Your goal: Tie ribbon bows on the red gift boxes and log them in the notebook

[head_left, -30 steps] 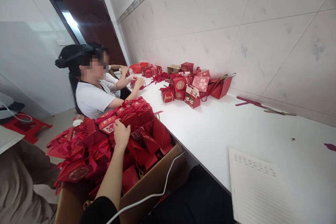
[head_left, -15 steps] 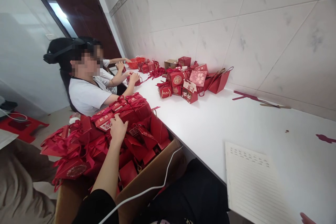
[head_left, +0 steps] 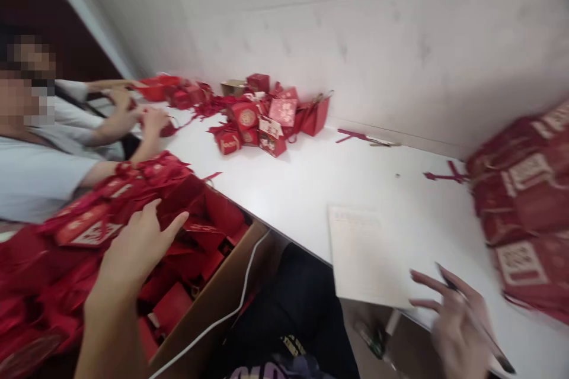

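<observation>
My left hand (head_left: 137, 243) hovers with thumb and fingers apart over a cardboard box (head_left: 211, 290) heaped with red gift boxes (head_left: 173, 308) tied with ribbons. Whether its fingertips brush any of them I cannot tell. At the lower right, my right hand (head_left: 464, 325), blurred by motion, holds a dark pen (head_left: 495, 352) slanting across it, with some fingers stretched out. Just left of that hand an open paper pad (head_left: 368, 254) lies at the table's front edge; its writing is smeared.
Red gift boxes (head_left: 271, 136) are piled on the white table (head_left: 302, 189) by the wall. Packed red boxes (head_left: 524, 219) stand at the right. A white cable (head_left: 242, 296) crosses the cardboard box's side. A co-worker's hands (head_left: 153, 124) handle a red box at left.
The view has swung right and closer. My right hand, barely showing before, is now in view with the pen. My left hand appears lifted from the gift boxes with its fingers apart.
</observation>
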Demonstrator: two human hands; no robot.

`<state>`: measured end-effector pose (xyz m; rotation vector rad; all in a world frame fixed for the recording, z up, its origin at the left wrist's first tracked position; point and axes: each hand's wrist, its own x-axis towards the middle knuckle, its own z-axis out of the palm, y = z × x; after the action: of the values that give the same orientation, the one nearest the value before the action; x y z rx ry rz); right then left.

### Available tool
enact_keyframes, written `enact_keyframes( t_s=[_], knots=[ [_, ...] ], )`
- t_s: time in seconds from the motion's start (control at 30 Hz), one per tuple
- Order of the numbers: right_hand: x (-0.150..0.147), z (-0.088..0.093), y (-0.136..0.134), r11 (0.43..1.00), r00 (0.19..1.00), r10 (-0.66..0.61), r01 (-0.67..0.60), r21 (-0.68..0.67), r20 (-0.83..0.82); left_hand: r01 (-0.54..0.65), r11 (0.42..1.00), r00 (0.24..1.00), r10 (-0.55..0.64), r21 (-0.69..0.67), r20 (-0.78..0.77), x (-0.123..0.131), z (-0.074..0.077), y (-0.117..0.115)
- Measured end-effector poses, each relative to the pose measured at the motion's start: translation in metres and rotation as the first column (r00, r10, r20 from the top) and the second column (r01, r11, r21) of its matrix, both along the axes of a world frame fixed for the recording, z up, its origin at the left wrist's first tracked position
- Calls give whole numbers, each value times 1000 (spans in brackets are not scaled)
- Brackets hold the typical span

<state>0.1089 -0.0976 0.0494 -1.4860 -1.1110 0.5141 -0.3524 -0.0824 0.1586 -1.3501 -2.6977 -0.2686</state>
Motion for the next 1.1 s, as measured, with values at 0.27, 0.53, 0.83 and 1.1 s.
enact_keyframes(
  t_s=[0.27,0.53,0.83,1.1],
  knots=[
    [-25,23,38,992,992,122,-121,16,-22,955,269,205,-902,125,379,171,-63,30],
    [4,11,116,998,975,52,-57,-14,-216,917,196,97,-954,348,283,234,-120,76],
    [20,-9,153,995,966,16,-40,-88,-257,945,187,20,-854,270,520,268,-87,208],
    [20,-9,154,992,948,3,-42,-118,-317,985,17,-93,-781,171,617,283,-95,244]
  ],
)
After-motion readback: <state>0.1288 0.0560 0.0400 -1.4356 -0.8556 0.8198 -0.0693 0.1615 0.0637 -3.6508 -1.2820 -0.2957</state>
